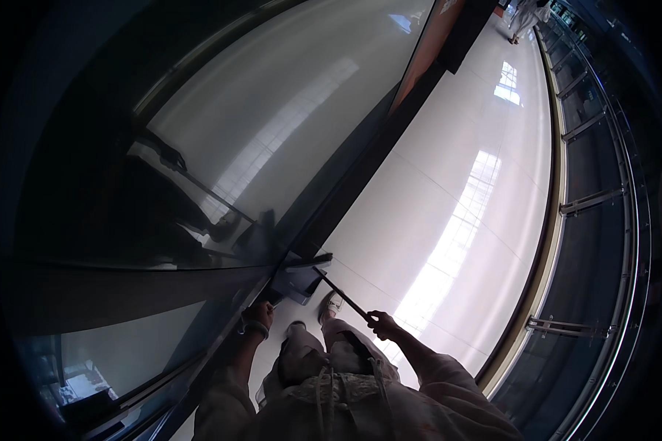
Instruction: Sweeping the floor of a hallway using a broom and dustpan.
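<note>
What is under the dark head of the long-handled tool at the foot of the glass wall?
The tool head rests on glossy white floor tiles where they meet the glass wall. The floor directly beneath it is covered. The right hand grips the handle.

The floor [448,184] is glossy white tile, mirror-smooth. On the left, the glass wall [272,140] is slick and reflective. The far-right railing [592,198] looks like brushed metal.

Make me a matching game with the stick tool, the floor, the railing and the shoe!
Things:
1. long-handled tool
2. floor
3. railing
4. shoe

Descriptions:
A. shiny white, with window reflections
B. runs along the right side
C. held in the right hand
D. pale, on a foot beside the dark glass wall

Pairs: 1-C, 2-A, 3-B, 4-D
</note>
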